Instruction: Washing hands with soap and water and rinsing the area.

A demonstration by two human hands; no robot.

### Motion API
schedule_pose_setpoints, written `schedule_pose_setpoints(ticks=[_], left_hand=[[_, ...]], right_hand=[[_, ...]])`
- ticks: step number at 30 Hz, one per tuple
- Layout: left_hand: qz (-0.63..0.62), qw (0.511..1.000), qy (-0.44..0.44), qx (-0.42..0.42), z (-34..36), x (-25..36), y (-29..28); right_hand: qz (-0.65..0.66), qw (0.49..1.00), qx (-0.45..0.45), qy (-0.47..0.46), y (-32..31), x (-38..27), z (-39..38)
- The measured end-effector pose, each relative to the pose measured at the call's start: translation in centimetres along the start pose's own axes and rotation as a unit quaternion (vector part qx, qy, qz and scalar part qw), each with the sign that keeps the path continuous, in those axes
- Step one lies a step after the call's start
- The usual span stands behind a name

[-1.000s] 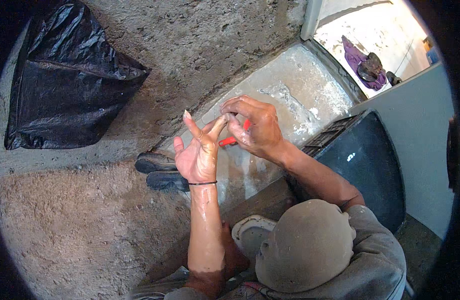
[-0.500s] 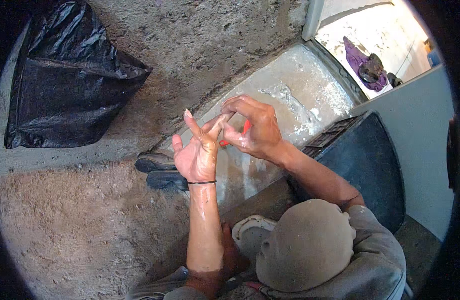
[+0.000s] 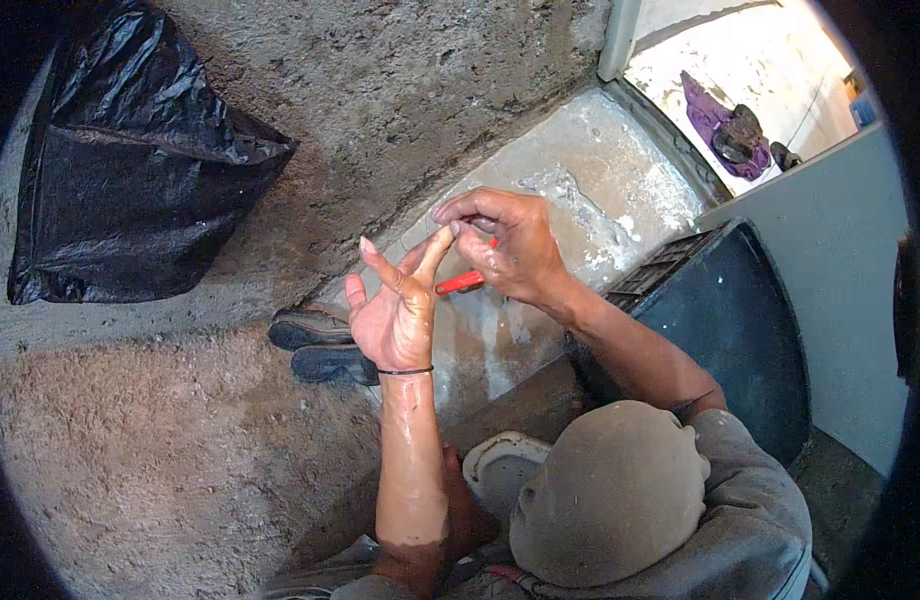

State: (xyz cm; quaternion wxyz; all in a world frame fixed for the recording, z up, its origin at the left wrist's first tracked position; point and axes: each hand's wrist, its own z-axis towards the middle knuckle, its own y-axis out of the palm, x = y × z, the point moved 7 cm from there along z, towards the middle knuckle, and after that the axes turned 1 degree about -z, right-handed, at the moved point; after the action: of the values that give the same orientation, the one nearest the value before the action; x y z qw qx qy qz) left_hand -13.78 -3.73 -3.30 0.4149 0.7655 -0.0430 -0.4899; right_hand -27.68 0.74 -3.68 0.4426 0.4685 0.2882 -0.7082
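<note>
My left hand (image 3: 398, 305) is raised palm up, wet and shiny, with a thin black band round the wrist. Its fingers are spread, and it holds nothing that I can see. My right hand (image 3: 510, 245) pinches the tip of one left finger between thumb and fingers. Behind and below the right hand shows a red, narrow object (image 3: 460, 283), partly covered by that hand; whether the palm holds it or it lies beyond, I cannot tell. Wet, whitish smears cover the grey concrete slab (image 3: 570, 215) under both hands.
A black plastic bag (image 3: 145, 190) lies at upper left. Dark shoes (image 3: 325, 362) stand left of the slab. At right are a dark plastic crate-like item (image 3: 740, 330) and a grey panel (image 3: 850, 270). Purple cloth (image 3: 702, 105) lies beyond the doorway. A pale rim (image 3: 495, 460) shows below.
My right hand has slid outward to the fingertip of the left finger, which is now straighter. More of the red object shows between the hands.
</note>
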Motion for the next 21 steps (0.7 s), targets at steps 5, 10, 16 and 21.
schedule_pose_setpoints(ticks=[5, 10, 16, 21], left_hand=[[0.022, 0.999, -0.035, -0.006, 0.0, -0.4, 0.2], [-0.028, 0.998, -0.052, -0.018, 0.1, -0.6, 0.0], [-0.010, 0.999, -0.027, -0.017, -0.2, 0.0, -0.2], [0.349, 0.932, -0.073, -0.067, -1.0, -1.6, 0.7]], right_hand=[[-0.006, 0.999, 0.000, -0.042, 0.2, -0.4, 0.2], [-0.081, 0.982, 0.051, -0.161, 0.0, -2.8, 0.3], [-0.159, 0.973, 0.020, -0.164, 0.8, -3.1, -0.4], [-0.083, 0.989, -0.027, -0.120, -0.1, -1.5, -0.1]])
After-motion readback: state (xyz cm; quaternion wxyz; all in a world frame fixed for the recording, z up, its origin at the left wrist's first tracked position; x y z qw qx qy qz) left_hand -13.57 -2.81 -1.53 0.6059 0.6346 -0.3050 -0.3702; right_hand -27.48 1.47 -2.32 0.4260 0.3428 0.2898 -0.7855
